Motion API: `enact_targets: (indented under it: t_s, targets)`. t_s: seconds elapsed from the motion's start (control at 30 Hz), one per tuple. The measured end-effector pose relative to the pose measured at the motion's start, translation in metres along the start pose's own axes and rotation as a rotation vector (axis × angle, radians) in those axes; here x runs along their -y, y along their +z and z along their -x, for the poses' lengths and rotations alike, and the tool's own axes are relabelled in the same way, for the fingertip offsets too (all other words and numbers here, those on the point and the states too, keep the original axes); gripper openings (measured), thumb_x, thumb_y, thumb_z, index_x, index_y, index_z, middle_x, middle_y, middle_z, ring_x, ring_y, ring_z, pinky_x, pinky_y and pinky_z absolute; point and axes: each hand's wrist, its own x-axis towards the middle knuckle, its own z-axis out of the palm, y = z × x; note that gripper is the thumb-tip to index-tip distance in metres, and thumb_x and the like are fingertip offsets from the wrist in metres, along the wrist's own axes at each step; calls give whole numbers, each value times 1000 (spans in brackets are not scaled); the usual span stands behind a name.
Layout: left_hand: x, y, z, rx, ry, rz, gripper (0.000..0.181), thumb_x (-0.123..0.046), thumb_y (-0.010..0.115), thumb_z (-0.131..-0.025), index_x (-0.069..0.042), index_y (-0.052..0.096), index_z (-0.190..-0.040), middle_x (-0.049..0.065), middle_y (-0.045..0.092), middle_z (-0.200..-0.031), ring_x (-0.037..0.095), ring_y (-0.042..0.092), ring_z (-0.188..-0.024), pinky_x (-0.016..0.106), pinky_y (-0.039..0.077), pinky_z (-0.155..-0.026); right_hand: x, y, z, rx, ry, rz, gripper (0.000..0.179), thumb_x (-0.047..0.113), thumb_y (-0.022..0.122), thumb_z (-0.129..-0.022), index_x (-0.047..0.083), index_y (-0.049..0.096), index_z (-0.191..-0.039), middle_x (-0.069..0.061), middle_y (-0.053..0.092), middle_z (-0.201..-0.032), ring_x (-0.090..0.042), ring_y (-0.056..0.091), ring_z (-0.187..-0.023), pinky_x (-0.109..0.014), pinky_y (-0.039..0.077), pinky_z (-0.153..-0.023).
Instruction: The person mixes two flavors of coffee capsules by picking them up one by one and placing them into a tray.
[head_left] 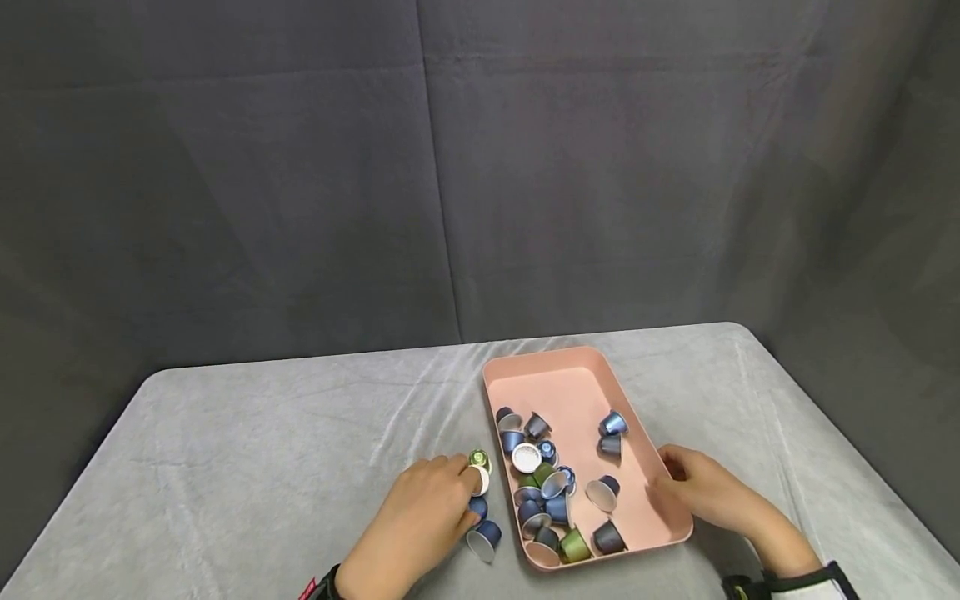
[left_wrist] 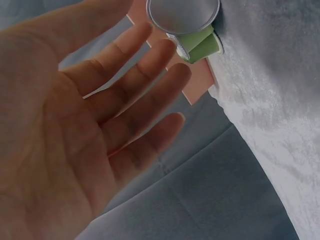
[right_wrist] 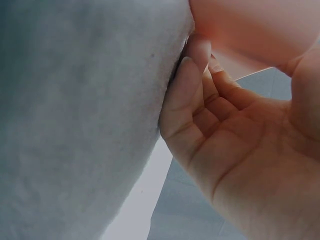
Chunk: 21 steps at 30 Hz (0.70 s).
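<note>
A pink tray holds several coffee capsules in blue, dark grey and green, most of them crowded along its left side. At its right side my right hand grips the wall, thumb over the rim and fingers curled low against the outside. Left of the tray, my left hand reaches over the cloth beside a short row of loose capsules. Its fingers are spread and relaxed. In that row are a green capsule and a blue capsule lying on its side; the fingers partly cover others between them.
A light grey cloth covers the table. Behind it and at both sides hang dark grey curtains. Inside the tray, a few capsules lie apart near its right wall, among them a blue capsule.
</note>
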Motion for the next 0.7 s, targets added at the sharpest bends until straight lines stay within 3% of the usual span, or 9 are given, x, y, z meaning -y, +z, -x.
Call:
enact_targets:
  t_s: [0.7]
  targets:
    - [-4, 13, 3, 76, -28, 39, 31, -30, 80, -66, -12, 56, -76, -4, 55, -67, 16, 53, -58, 29, 39, -53, -1, -1, 0, 3, -13, -5, 23, 10, 56, -87, -6, 58, -102, -7, 60, -85, -19, 54, -77, -28, 45, -63]
